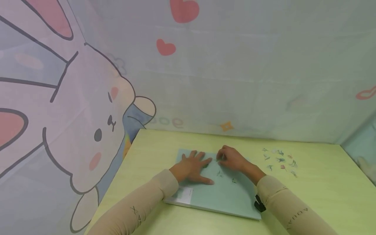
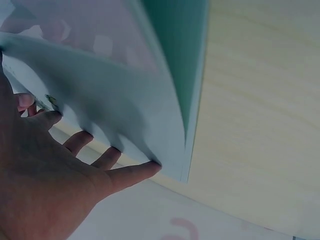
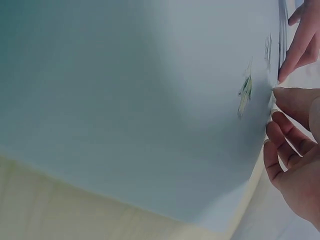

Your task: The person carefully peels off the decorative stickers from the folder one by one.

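Observation:
A pale blue-green folder or book (image 1: 223, 199) lies on the table at slight angle. My left hand (image 1: 192, 166) rests on its left part with fingers spread. In the left wrist view, the fingertips (image 2: 150, 167) touch the pale cover. Near the cover's far edge, my right hand (image 1: 232, 159) has thumb and fingers curled together at a small green plant sticker (image 1: 216, 160), mostly hidden by the fingers. Closer to me, two more plant stickers, one faint (image 1: 219, 173) and one darker (image 1: 234, 180), lie on the cover. A leafy sticker (image 3: 245, 92) shows beside the right thumb.
Several small flower and leaf stickers (image 1: 280, 160) lie spread on the yellow-green table (image 1: 320, 186) to the right. A white label (image 1: 184, 195) marks the cover's near left corner. A black object (image 1: 259, 204) sits by the right sleeve. Printed cloth (image 1: 249, 71) hangs behind.

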`<state>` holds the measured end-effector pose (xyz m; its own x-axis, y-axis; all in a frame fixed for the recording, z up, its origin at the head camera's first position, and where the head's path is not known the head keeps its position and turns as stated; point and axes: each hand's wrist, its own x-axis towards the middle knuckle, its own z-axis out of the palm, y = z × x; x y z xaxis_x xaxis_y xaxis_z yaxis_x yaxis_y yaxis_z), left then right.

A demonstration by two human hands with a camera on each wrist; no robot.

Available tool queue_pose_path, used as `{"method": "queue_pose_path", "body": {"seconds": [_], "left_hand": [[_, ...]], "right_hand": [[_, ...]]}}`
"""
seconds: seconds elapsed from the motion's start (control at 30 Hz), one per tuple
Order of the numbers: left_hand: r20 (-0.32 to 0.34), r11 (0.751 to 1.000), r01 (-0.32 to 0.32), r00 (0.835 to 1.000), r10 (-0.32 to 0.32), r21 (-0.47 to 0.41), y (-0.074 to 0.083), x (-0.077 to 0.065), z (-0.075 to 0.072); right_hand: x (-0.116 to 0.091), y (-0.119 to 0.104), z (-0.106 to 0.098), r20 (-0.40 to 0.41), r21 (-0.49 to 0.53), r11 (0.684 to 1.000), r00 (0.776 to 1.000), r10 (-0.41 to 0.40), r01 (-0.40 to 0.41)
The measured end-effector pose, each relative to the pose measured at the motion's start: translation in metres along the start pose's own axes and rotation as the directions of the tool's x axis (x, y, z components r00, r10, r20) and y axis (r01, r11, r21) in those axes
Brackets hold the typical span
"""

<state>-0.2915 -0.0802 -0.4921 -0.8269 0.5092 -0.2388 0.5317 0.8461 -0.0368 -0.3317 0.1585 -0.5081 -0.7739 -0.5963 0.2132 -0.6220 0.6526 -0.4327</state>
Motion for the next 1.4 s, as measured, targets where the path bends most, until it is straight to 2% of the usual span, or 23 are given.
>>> {"method": "queue_pose_path", "body": {"seconds": [0.3, 0.77, 1.1, 1.4], "left_hand": [[-0.007, 1.0, 0.006, 1.0, -0.006, 0.016, 0.0, 0.001, 0.003], [-0.025, 1.0, -0.007, 1.0, 0.007, 0.019, 0.0, 0.002, 0.008], [-0.013, 1.0, -0.005, 1.0, 0.005, 0.021, 0.002, 0.0, 0.004], [-0.014, 0.999, -0.001, 1.0, 0.002, 0.033, 0.001, -0.001, 0.003]], "right_hand": [[0.0, -0.002, -0.001, -0.004, -0.014, 1.0, 1.0, -0.022, 0.022], [-0.002, -0.005, 0.002, 0.005, 0.008, 1.0, 1.0, 0.005, -0.005], [-0.008, -0.005, -0.003, -0.001, 0.132, 0.99, 0.999, 0.049, -0.048], [-0.015, -0.001, -0.006, -0.006, 0.162, 0.982, 0.995, 0.1, -0.097]]}}
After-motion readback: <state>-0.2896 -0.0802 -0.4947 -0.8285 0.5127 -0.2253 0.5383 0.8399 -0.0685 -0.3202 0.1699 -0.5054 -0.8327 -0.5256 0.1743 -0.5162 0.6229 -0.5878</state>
